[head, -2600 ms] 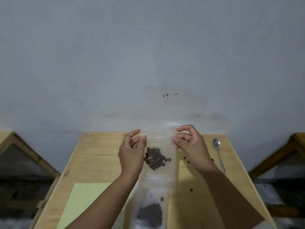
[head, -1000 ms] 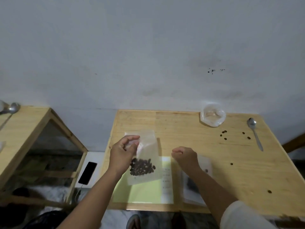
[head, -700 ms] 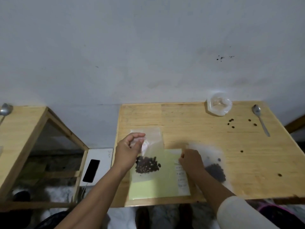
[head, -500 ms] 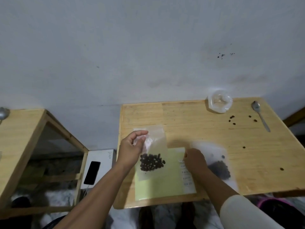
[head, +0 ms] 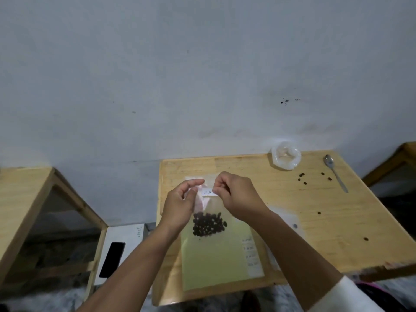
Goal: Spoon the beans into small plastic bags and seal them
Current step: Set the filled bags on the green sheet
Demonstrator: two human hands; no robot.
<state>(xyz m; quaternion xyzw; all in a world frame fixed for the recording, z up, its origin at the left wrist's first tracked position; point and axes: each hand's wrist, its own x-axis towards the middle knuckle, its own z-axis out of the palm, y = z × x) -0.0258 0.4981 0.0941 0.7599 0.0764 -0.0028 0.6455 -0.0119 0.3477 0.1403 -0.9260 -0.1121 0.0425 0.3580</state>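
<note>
My left hand [head: 180, 204] grips the bag [head: 208, 212] of beans [head: 209, 224] above the desk [head: 292, 212]; my right hand [head: 238, 194] pinches a small label [head: 208, 192] at its top.

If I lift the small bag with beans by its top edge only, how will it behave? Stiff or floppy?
Probably floppy: the small bag is thin clear film, creased where the left hand pinches it. The beans sit bunched low, so it should hang bottom-heavy. It likely weighs little, since the beans are few.

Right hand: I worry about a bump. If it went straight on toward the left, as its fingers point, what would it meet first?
Probably the left hand, just across the label that the right hand pinches on the bag; depth is unclear.
</note>
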